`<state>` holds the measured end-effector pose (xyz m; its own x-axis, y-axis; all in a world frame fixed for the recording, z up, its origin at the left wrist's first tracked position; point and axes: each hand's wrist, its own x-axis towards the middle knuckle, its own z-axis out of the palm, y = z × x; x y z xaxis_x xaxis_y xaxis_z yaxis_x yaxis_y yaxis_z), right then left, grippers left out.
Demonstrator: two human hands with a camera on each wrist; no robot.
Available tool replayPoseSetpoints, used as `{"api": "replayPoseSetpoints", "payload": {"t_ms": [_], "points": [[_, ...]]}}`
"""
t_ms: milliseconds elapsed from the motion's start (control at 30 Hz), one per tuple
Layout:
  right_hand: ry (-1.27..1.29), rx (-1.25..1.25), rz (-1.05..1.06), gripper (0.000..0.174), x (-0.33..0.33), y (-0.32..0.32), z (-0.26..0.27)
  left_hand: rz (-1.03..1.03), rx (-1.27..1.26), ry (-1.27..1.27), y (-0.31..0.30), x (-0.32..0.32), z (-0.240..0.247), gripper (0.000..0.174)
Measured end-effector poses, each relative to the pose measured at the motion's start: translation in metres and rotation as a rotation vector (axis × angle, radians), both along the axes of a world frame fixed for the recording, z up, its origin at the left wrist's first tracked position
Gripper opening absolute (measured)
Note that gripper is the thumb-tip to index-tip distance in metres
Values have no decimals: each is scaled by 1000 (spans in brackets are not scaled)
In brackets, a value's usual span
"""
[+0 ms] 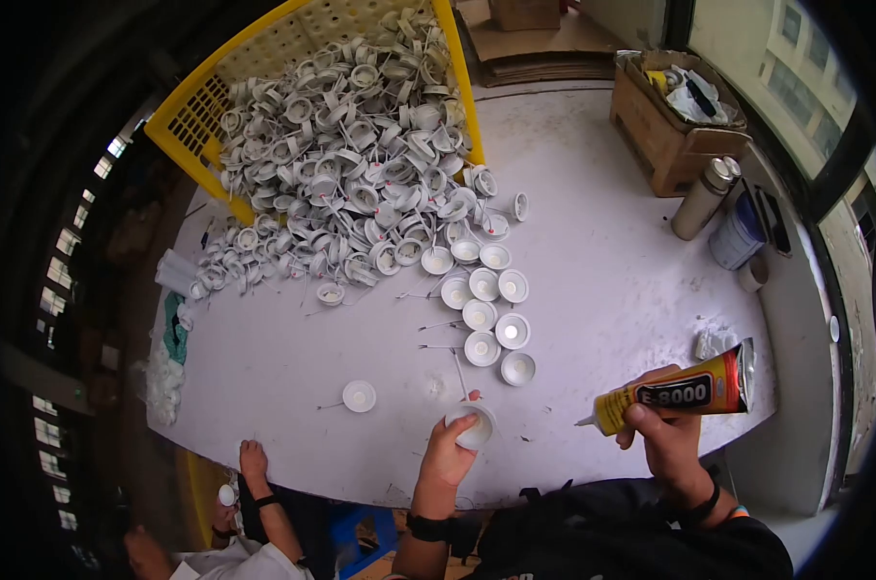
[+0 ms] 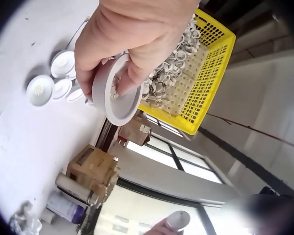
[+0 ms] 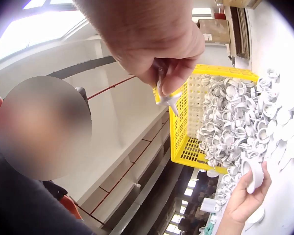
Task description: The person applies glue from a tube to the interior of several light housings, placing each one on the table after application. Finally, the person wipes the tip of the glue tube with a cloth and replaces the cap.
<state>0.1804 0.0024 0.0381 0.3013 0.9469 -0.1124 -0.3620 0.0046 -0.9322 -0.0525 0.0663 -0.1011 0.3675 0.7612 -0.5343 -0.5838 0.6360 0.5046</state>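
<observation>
My left hand (image 1: pixel 448 454) pinches a white round cup-like part (image 1: pixel 471 426) near the table's front edge, thumb inside its rim; the left wrist view shows the same part (image 2: pixel 118 90) close up. Off to the right, my right hand (image 1: pixel 668 435) grips a yellow and black glue tube (image 1: pixel 685 391), its nozzle aimed left toward the cup but well apart from it. In the right wrist view the nozzle (image 3: pixel 172 104) sticks out below the fingers. Several similar white cups (image 1: pixel 512 331) stand in a cluster beyond the left hand, and a single one (image 1: pixel 359 395) lies to its left.
A yellow crate (image 1: pixel 189 121) tipped toward the table spills a heap of white parts (image 1: pixel 361 174). At the right stand a cardboard box (image 1: pixel 665 145), a metal flask (image 1: pixel 701 200) and a blue-white can (image 1: pixel 737 232). Another person's arm (image 1: pixel 274 507) is at the lower left.
</observation>
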Motion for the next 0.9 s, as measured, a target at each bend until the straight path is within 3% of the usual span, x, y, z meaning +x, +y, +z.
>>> {"api": "replayPoseSetpoints", "payload": {"t_ms": [33, 133, 200, 267, 333, 467, 667, 900], "points": [[3, 9, 19, 22, -1, 0, 0, -2, -82, -124, -10, 2, 3, 42], [7, 7, 62, 21, -3, -4, 3, 10, -135, -180, -36, 23, 39, 40], [26, 43, 87, 22, -5, -6, 7, -50, -124, -195, -43, 32, 58, 43], [-49, 33, 45, 26, -10, -7, 11, -138, -30, -435, -44, 40, 76, 47], [-78, 50, 67, 26, -11, -9, 16, -166, -39, -478, -43, 46, 88, 48], [-210, 61, 89, 26, -12, -8, 24, -254, 82, -486, -45, 53, 87, 49], [-543, 153, 131, 27, -12, -3, 24, -282, 35, -510, -50, 63, 103, 47], [-552, 205, 143, 24, -19, -1, 24, -261, 52, -615, -56, 59, 91, 49]]}}
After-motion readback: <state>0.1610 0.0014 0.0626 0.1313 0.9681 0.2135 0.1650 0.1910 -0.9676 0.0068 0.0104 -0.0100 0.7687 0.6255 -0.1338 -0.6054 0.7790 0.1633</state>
